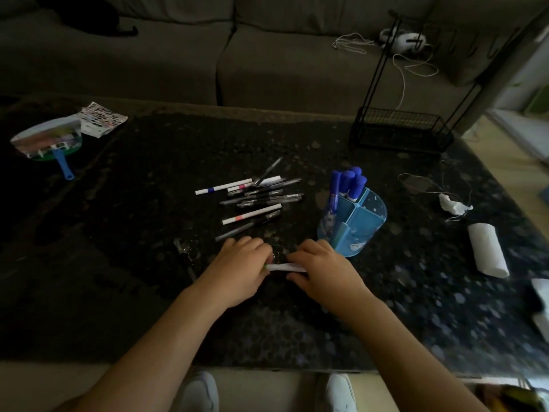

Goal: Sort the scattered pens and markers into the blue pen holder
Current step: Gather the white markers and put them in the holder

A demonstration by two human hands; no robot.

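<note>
A white marker (pixel 285 267) with a green tip lies level between my two hands, just above the dark table. My left hand (pixel 242 267) grips its left end and my right hand (pixel 322 270) grips its right end. The blue pen holder (pixel 361 226) stands just beyond my right hand, with several blue-capped markers (pixel 349 181) upright in its back compartment. A scattered pile of pens and markers (pixel 258 193) lies farther out, left of the holder: several dark gel pens and three white markers.
A black wire rack (pixel 399 130) stands at the back right. A hand fan (pixel 49 141) and a printed packet (pixel 102 118) lie far left. A rolled white paper (pixel 487 249), crumpled tissue (pixel 453 205) and a thin cord lie right. A dark pen (pixel 185 257) lies left of my hands. A sofa runs behind.
</note>
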